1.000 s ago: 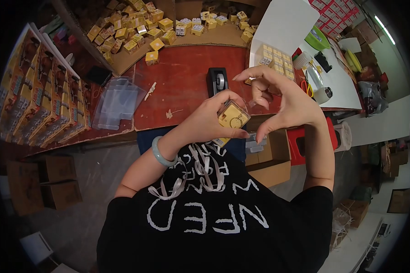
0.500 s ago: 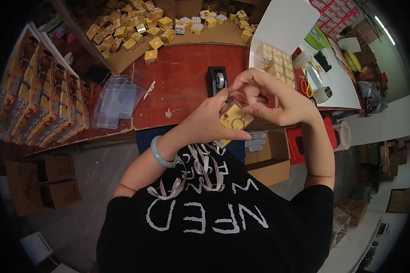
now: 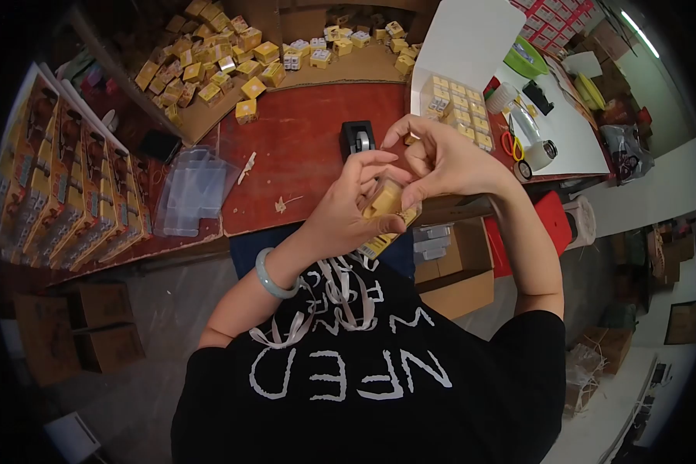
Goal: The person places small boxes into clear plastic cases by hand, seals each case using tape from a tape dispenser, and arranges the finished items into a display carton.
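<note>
One yellow box in glossy clear plastic [image 3: 385, 203], held at the near edge of one scuffed red tabletop [image 3: 301, 131]. One left hand [image 3: 350, 205], fingers and thumb curled around the box. One right hand [image 3: 439, 158], bent, thumb at its right side; whether it pinches anything, I cannot tell. One round, pale green bangle [image 3: 264, 271]. One black, blocky tape dispenser [image 3: 356, 131]. Loose yellow cartons [image 3: 192, 72], heaped, too many to count.
</note>
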{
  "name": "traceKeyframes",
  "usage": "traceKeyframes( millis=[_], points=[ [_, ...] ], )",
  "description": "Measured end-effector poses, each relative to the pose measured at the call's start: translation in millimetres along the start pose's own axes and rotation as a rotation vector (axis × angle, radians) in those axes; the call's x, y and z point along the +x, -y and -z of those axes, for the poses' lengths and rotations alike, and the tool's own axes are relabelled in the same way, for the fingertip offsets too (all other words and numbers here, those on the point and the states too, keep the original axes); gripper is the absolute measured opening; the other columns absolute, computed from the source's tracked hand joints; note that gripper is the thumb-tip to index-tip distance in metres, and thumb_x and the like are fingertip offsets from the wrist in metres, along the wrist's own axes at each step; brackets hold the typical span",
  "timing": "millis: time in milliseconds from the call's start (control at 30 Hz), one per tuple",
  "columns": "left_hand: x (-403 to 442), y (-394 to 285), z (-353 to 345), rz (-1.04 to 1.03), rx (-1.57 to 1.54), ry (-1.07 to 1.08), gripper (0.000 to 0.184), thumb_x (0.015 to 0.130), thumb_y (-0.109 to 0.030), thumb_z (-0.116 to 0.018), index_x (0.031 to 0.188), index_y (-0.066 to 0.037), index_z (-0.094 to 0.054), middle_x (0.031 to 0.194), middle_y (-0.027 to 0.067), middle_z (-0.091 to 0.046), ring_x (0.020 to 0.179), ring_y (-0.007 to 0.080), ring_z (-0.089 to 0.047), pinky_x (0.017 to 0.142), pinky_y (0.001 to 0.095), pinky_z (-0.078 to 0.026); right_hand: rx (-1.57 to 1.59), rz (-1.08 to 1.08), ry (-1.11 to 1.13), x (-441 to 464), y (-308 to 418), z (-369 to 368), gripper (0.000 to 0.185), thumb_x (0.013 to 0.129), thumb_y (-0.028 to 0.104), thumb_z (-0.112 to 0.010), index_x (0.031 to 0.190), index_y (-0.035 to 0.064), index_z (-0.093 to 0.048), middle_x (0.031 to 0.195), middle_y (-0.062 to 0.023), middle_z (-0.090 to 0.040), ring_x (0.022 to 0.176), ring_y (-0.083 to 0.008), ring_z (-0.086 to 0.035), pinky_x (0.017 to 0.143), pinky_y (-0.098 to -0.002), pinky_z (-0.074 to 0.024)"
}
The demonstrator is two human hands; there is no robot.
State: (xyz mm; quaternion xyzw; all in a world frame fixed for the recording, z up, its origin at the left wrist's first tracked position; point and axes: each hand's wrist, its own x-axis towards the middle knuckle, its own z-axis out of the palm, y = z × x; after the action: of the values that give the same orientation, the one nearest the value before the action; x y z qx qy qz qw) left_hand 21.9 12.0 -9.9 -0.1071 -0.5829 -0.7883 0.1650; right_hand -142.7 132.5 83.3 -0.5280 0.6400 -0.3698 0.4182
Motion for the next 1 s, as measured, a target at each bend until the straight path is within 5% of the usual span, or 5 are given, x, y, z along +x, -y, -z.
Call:
traceKeyframes(
  millis=[267, 400, 600, 733, 1000],
  points=[
    [-9.6, 8.6, 4.7, 0.152, -0.132, 0.13, 0.068, 0.095, -0.013, -0.064, 0.143, -0.003, -0.017, 0.138, 0.0152, -0.049, 0.121, 0.0212, -0.053, 0.101, 0.0347, -0.044, 0.083, 0.157, -0.272, -21.6, -45.1, 4.3, 0.057, 0.071, 0.012, -0.087, 0.118, 0.0039, -0.054, 0.102, -0.0017, -0.06, 0.094, -0.0106, -0.057, 0.081, -0.0247, -0.0439],
    [-11.7, 29.4, 11.4, 0.251, -0.304, 0.252, 0.087, 0.09, -0.01, -0.069, 0.154, -0.008, -0.009, 0.149, 0.0182, -0.039, 0.133, 0.0251, -0.045, 0.109, 0.0393, -0.037, -0.236, 0.422, 0.121, -42.4, -4.8, -22.0, 0.067, 0.072, 0.024, -0.086, 0.128, 0.0051, -0.055, 0.134, -0.0109, -0.054, 0.129, -0.0301, -0.046, 0.108, -0.0441, -0.0331],
    [-1.9, 50.8, 17.6, 0.278, -0.7, 0.317, 0.111, 0.077, -0.006, -0.078, 0.157, -0.01, -0.001, 0.158, 0.0192, -0.021, 0.145, 0.03, -0.029, 0.116, 0.0434, -0.026, -0.18, 0.235, 0.052, -40.9, -31.0, -9.5, 0.054, 0.075, 0.021, -0.082, 0.122, 0.0081, -0.061, 0.122, -0.0089, -0.058, 0.113, -0.0243, -0.055, 0.096, -0.0386, -0.0429],
    [8.8, 27.4, 54.1, 0.06, 0.041, -0.115, 0.097, 0.084, -0.018, -0.072, 0.155, -0.01, -0.008, 0.16, 0.0172, -0.019, 0.146, 0.0292, -0.025, 0.118, 0.0449, -0.02, -0.305, -0.076, -0.647, -1.3, -92.2, 59.4, 0.047, 0.071, 0.027, -0.085, 0.106, 0.0006, -0.065, 0.089, -0.0069, -0.066, 0.08, -0.0116, -0.059, 0.073, -0.025, -0.0487],
    [19.7, -141.0, 68.9, -0.501, 0.746, -0.186, 0.077, 0.089, -0.024, -0.068, 0.151, -0.006, -0.025, 0.155, 0.017, -0.028, 0.143, 0.0313, -0.029, 0.117, 0.0453, -0.022, -1.447, -0.293, -0.949, 73.6, -208.8, 125.6, 0.059, 0.077, 0.051, -0.07, 0.108, 0.0021, -0.057, 0.105, -0.015, -0.054, 0.097, -0.0291, -0.058, 0.086, -0.0445, -0.0398]
  ],
)
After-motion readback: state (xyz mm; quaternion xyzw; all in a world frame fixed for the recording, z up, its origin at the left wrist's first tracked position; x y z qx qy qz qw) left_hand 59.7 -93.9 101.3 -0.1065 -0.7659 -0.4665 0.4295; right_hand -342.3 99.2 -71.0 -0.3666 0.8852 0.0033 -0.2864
